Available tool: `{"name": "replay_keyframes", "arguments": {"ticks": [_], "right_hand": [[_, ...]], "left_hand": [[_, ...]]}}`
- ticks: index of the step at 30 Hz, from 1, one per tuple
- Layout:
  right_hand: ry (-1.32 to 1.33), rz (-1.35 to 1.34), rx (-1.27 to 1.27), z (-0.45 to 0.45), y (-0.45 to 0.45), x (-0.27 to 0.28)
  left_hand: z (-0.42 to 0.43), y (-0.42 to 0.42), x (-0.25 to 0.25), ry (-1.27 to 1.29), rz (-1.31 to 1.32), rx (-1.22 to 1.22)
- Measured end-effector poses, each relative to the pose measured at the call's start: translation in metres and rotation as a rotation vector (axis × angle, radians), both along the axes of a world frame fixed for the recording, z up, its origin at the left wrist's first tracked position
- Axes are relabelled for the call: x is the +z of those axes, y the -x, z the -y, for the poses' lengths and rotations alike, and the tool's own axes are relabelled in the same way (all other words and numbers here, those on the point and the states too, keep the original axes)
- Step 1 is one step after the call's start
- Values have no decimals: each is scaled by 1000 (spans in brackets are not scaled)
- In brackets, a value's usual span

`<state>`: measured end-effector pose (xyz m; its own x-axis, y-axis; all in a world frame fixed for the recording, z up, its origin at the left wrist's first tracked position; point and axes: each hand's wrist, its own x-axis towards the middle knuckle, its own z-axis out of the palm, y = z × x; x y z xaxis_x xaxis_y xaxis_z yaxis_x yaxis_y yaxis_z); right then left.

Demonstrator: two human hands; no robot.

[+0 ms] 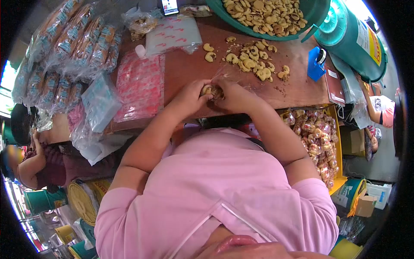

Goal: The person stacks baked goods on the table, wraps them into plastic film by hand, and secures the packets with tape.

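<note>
Between my two hands is a small clear plastic bag with curved, cashew-shaped cookies in it. My left hand is closed around the bag's left side. My right hand grips the other side, its fingers bent over the plastic; part of the bag is hidden behind them. Just beyond, a loose pile of cookies lies on the brown table among crumbs. A large green basin full of the same cookies stands behind the pile. To the left lie red-printed plastic bags in a flat stack.
Wrapped bread-like packs are heaped at the left. A blue tape dispenser stands at the right edge, near a green bucket. A yellow crate holds several filled bags. Other people are at both sides.
</note>
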<state>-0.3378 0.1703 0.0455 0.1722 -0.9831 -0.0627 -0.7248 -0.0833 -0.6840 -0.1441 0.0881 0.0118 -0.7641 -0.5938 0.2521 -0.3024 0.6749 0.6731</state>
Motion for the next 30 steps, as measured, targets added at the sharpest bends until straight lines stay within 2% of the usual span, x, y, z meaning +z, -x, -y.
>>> {"name": "replay_keyframes", "arguments": {"ticks": [2, 5, 8, 11, 14, 17, 20, 23, 26, 29, 30], "right_hand": [[-53, 165, -65, -5, 3, 8], [138, 304, -123, -12, 4, -20], [101, 573, -158, -20, -10, -42], [209, 622, -116, -33, -16, -34], [480, 65, -146, -58, -11, -10], [440, -139, -73, -77, -1, -25], [418, -243, -33, -79, 9, -45], [423, -220, -6, -75, 12, -43], [575, -64, 12, -56, 23, -39], [572, -132, -83, -42, 24, -38], [506, -65, -77, -38, 25, -37]], "left_hand": [[-2, 2, 8, -24, 74, 15], [-19, 9, -6, 117, 72, 107], [-31, 18, -9, 163, 86, 191], [-28, 21, -14, 253, 92, 194], [-26, 20, -15, 277, 71, 178], [-21, 22, -23, 185, 50, 172], [-25, 24, -14, 169, 65, 193], [-27, 23, -7, 205, 44, 184], [-26, 22, -8, 225, 62, 177], [-22, 20, -13, 228, 66, 169], [-20, 19, -13, 217, 60, 152]]}}
